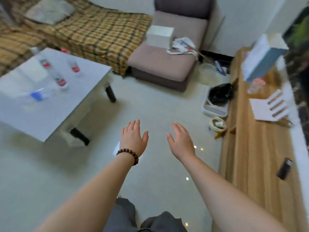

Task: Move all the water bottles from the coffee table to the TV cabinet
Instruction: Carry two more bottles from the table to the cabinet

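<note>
The white coffee table (80,104) stands at the left. On it are clear water bottles with red labels: one at the back (44,63), one to its right (75,69), one nearer (61,82), and a blue-labelled bottle (36,95) lying at the front. The view is blurred. The wooden TV cabinet (255,156) runs along the right; a red-capped bottle (255,84) stands on it. My left hand (133,138) and my right hand (181,141) are held out over the floor between table and cabinet, both with fingers spread and holding nothing.
A plaid-covered sofa (93,34) and a pink seat (167,61) with a white box (160,36) stand behind. On the cabinet lie a grey-white box (262,57), a white card (269,108) and a black remote (284,168). A bin (217,99) sits beside the cabinet.
</note>
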Demonstrator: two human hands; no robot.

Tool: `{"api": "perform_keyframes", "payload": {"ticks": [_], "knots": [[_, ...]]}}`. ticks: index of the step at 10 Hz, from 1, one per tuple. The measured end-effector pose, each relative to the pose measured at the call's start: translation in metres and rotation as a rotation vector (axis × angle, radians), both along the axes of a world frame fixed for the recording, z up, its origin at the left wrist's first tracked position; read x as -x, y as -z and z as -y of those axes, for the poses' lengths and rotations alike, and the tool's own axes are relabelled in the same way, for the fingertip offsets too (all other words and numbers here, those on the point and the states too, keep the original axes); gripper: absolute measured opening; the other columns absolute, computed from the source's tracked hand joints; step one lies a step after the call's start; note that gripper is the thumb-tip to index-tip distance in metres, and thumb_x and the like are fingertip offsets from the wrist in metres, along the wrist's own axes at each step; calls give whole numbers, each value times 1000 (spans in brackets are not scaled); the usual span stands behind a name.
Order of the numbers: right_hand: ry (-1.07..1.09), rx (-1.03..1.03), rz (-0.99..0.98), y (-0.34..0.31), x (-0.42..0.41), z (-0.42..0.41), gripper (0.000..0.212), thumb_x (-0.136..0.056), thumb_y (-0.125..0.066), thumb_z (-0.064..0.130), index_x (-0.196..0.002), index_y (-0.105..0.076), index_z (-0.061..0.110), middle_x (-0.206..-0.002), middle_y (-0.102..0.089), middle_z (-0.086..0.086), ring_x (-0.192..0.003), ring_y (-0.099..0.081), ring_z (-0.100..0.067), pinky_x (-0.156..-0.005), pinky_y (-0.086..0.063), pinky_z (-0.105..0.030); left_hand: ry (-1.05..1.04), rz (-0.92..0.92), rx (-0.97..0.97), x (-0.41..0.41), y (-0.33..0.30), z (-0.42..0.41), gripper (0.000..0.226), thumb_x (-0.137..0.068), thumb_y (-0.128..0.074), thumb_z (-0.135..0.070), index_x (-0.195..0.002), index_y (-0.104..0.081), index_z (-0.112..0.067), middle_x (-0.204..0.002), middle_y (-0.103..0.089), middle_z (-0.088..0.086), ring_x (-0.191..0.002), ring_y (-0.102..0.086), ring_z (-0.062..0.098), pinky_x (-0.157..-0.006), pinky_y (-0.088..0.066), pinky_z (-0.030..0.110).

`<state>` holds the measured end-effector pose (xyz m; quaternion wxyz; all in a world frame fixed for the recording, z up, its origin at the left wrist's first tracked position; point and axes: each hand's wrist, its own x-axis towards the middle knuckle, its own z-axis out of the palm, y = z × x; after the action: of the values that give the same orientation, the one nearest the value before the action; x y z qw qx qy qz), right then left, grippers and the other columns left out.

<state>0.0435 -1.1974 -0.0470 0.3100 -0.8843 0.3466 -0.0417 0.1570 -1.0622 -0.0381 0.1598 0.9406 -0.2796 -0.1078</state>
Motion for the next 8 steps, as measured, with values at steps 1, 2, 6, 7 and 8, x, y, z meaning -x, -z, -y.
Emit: {"api": "perform_keyframes", "payload": {"ticks": [1,2,6,7,8], "knots": [[-151,-5,1,-2,-50,-36,53,-97,-41,34,-145,-35,12,-155,-31,-6,-144,-23,-20,-117,-19,-32,-172,5,15,-30,-3,-54,61,-97,-37,-41,-148,-23,-13,-156,-27,3,-146,-18,22,-120,-12,39],[-276,-12,0,-2,-94,-77,53,-97,-41,33,-145,-35,11,-155,-31,-6,-144,-23,-20,-117,-18,-31,-314,18,26,-55,-2,-109,61,-96,-39,-40,-148,-24,-12,-155,-29,4,-146,-19,21,-119,-15,42],[-532,-52,-10,-1,-228,-227,52,-98,-41,33,-146,-32,16,-157,-27,-2,-145,-20,-17,-116,-19,-31,-598,-11,76,-146,1,-273,60,-96,-39,-40,-149,-24,-14,-156,-27,3,-146,-17,18,-120,-11,40],[-544,-40,-3,-1,-266,-252,51,-98,-41,33,-145,-34,16,-156,-27,-2,-145,-21,-17,-116,-22,-33,-615,-1,88,-182,2,-303,59,-97,-39,-38,-148,-24,-14,-155,-27,3,-146,-17,18,-120,-10,40],[-544,-37,-5,1,-303,-271,51,-98,-41,33,-145,-35,16,-156,-27,-2,-145,-21,-18,-116,-22,-34,-618,6,99,-220,5,-324,58,-96,-41,-37,-147,-27,-13,-154,-31,3,-145,-19,18,-120,-12,41]]}}
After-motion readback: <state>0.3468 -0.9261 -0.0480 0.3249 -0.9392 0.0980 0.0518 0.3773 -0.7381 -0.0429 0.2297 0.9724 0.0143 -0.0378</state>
